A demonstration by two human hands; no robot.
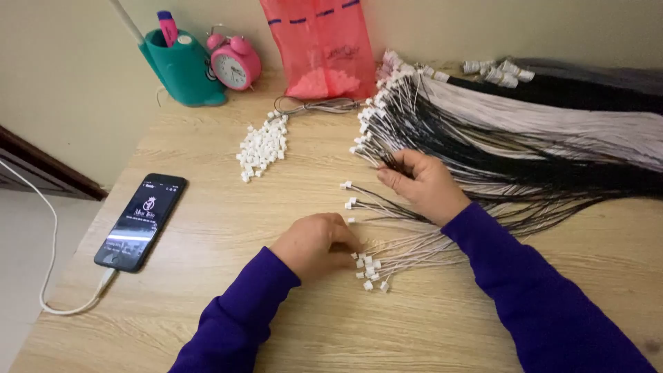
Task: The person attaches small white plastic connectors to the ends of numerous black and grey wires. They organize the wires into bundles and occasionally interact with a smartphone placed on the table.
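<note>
Left hand [319,243] laid knuckles-up on wooden table [207,290], fingers curled together on white-wire bunch [407,257] near its connector ends. Bunch lies flat at table middle, long axis left-right, white plugs pointing left. Right hand [421,183] angled in from right, fingers pinched on black wires [483,155], which fan rightward, connectors pointing upper left.

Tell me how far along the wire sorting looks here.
Done: a small bunch of white-plugged wires lies by the left hand. In hand: the right hand pinches thin black wires. Left: the big black-and-white wire heap and loose white plastic connectors.
</note>
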